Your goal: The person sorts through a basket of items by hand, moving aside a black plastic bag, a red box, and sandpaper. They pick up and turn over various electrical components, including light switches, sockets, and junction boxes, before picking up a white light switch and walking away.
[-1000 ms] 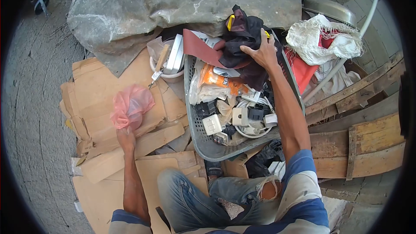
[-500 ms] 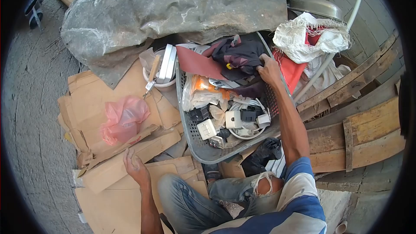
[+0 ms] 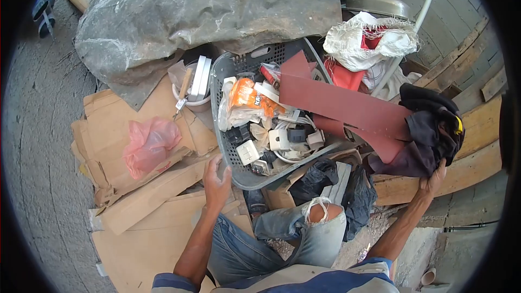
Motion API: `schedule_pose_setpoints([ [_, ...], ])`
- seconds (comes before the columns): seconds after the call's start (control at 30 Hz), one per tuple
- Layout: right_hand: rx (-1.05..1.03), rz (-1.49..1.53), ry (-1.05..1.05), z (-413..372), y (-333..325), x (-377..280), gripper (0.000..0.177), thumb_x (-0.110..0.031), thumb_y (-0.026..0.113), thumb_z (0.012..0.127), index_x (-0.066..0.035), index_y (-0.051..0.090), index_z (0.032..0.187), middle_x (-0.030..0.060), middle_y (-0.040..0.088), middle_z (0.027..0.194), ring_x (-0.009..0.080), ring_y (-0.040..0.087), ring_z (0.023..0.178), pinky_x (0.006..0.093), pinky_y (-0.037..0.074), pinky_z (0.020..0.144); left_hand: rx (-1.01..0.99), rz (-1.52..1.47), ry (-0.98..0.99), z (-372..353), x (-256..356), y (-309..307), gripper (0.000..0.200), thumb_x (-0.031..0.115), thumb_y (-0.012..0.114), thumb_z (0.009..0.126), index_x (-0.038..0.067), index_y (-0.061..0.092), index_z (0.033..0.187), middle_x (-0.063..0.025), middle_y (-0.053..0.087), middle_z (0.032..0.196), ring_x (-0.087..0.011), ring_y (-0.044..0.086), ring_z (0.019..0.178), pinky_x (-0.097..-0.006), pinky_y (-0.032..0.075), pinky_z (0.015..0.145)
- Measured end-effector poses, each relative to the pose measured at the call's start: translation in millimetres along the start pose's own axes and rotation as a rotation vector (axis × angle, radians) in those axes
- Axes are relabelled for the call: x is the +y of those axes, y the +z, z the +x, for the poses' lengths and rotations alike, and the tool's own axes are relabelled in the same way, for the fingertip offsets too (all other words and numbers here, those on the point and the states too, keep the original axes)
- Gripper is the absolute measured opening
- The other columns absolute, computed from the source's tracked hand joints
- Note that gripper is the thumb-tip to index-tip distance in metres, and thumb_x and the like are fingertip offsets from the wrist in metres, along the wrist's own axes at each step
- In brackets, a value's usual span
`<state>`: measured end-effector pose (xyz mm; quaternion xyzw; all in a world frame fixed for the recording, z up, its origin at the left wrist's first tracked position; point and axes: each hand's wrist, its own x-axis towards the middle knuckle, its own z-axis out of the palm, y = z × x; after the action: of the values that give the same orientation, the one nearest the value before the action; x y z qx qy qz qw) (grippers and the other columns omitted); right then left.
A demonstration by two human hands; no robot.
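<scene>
My right hand point(image 3: 432, 178) grips a bundle of dark cloth point(image 3: 431, 130) out to the right of the grey plastic basket point(image 3: 247, 180). Reddish-brown sheet strips point(image 3: 342, 100) stretch from the bundle back over the basket's right side. Near the basket's front left corner, my left hand point(image 3: 217, 182) hangs with its fingers apart and holds nothing. Inside the basket lie an orange packet point(image 3: 248, 96), a white socket box point(image 3: 279, 139), a white switch plate point(image 3: 247, 152), black fittings point(image 3: 237, 134) and a loop of white cable point(image 3: 287, 158).
A grey tarp point(image 3: 217, 11) covers a heap at the back. Flattened cardboard point(image 3: 108, 114) with a pink plastic bag point(image 3: 152, 144) lies left. A white bucket point(image 3: 198, 104) stands beside the basket. Black plastic bags point(image 3: 358, 201) sit near my knee; wooden boards point(image 3: 477, 168) lie right.
My right hand has pulled the dark cloth out of the basket to the right, with the reddish-brown strips trailing. My left hand has moved right, closer to the basket.
</scene>
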<state>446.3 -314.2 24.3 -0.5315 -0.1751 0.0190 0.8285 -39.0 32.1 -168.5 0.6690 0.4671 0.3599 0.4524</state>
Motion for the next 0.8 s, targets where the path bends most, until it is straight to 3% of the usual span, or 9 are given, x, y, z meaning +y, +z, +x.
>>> schedule_pose_setpoints([
  [0.27, 0.047, 0.121, 0.024, -94, -144, -18, 0.043, -0.029, 0.048, 0.102, -0.002, 0.048, 0.135, 0.0148, 0.055, 0.135, 0.0292, 0.056, 0.122, 0.0452, 0.044, 0.106, -0.133, 0.388, 0.291, 8, -42, 73, 0.055, 0.024, 0.07, 0.083, 0.003, 0.051, 0.131, -0.0188, 0.047, 0.138, -0.0376, 0.045, 0.126, -0.0532, 0.021, 0.113],
  [0.33, 0.046, 0.192, 0.009, -102, -128, -26, 0.042, -0.029, 0.047, 0.102, -0.002, 0.048, 0.135, 0.0149, 0.055, 0.136, 0.0292, 0.054, 0.124, 0.0451, 0.043, 0.108, -0.326, 0.479, 0.189, 4, -49, 78, 0.056, 0.024, 0.07, 0.083, 0.003, 0.05, 0.131, -0.0177, 0.046, 0.139, -0.0382, 0.042, 0.129, -0.0528, 0.018, 0.115],
  [0.4, 0.45, 0.09, -0.098, -91, -69, -45, 0.042, -0.028, 0.047, 0.102, -0.002, 0.048, 0.136, 0.015, 0.054, 0.138, 0.0291, 0.053, 0.125, 0.0447, 0.041, 0.109, -0.302, 0.4, 0.158, 11, -26, 83, 0.064, 0.024, 0.073, 0.081, 0.003, 0.046, 0.136, -0.0205, 0.044, 0.14, -0.0395, 0.04, 0.131, -0.0554, 0.021, 0.113],
  [0.43, 0.418, 0.114, -0.122, -78, -70, -49, 0.042, -0.027, 0.047, 0.102, -0.003, 0.049, 0.135, 0.0153, 0.053, 0.138, 0.0289, 0.052, 0.126, 0.0444, 0.04, 0.11, -0.277, 0.269, 0.224, 18, -7, 91, 0.073, 0.024, 0.075, 0.079, 0.005, 0.041, 0.14, -0.0226, 0.04, 0.143, -0.0404, 0.039, 0.132, -0.0556, 0.023, 0.113],
  [0.53, 0.045, 0.195, -0.157, -28, -68, -62, 0.041, -0.027, 0.048, 0.101, -0.002, 0.052, 0.133, 0.0151, 0.051, 0.142, 0.0285, 0.05, 0.129, 0.0444, 0.039, 0.111, -0.35, 0.238, 0.505, 39, 68, 128, 0.096, 0.024, 0.08, 0.073, 0.011, 0.025, 0.151, -0.0277, 0.027, 0.15, -0.044, 0.036, 0.134, -0.0555, 0.028, 0.111],
  [0.6, -0.53, 0.454, -0.008, -11, -1, -69, 0.044, -0.029, 0.049, 0.1, -0.001, 0.052, 0.134, 0.0145, 0.05, 0.143, 0.0286, 0.049, 0.13, 0.0446, 0.037, 0.112, -0.406, 0.253, 0.524, 55, 105, 167, 0.099, 0.021, 0.08, 0.074, 0.01, 0.02, 0.152, -0.0256, 0.018, 0.154, -0.0433, 0.026, 0.141, -0.0512, 0.029, 0.113],
  [0.67, -0.741, 0.57, 0.047, -3, 75, -71, 0.046, -0.029, 0.049, 0.099, -0.001, 0.051, 0.136, 0.0142, 0.05, 0.143, 0.0284, 0.049, 0.13, 0.0439, 0.035, 0.113, -0.327, 0.198, 0.459, 77, 121, 208, 0.095, 0.02, 0.079, 0.075, 0.009, 0.023, 0.151, -0.0256, 0.023, 0.153, -0.0429, 0.027, 0.141, -0.0493, 0.031, 0.112],
  [0.73, -0.859, 0.658, 0.134, 9, 132, -67, 0.046, -0.028, 0.049, 0.1, -0.002, 0.05, 0.137, 0.014, 0.049, 0.144, 0.0279, 0.048, 0.131, 0.0432, 0.033, 0.114, -0.219, 0.036, 0.539, 108, 110, 241, 0.071, 0.015, 0.069, 0.081, 0.009, 0.037, 0.144, -0.0279, 0.043, 0.141, -0.0439, 0.044, 0.13, -0.0479, 0.039, 0.105],
  [0.8, -0.867, 0.725, 0.192, 22, 175, -53, 0.04, -0.028, 0.048, 0.101, -0.004, 0.053, 0.133, 0.0126, 0.055, 0.136, 0.0258, 0.053, 0.125, 0.0417, 0.039, 0.11, -0.248, -0.178, 0.388, 135, 125, 225, 0.043, 0.014, 0.058, 0.09, 0.004, 0.052, 0.131, -0.0264, 0.062, 0.116, -0.0384, 0.062, 0.11, -0.0435, 0.046, 0.096],
])
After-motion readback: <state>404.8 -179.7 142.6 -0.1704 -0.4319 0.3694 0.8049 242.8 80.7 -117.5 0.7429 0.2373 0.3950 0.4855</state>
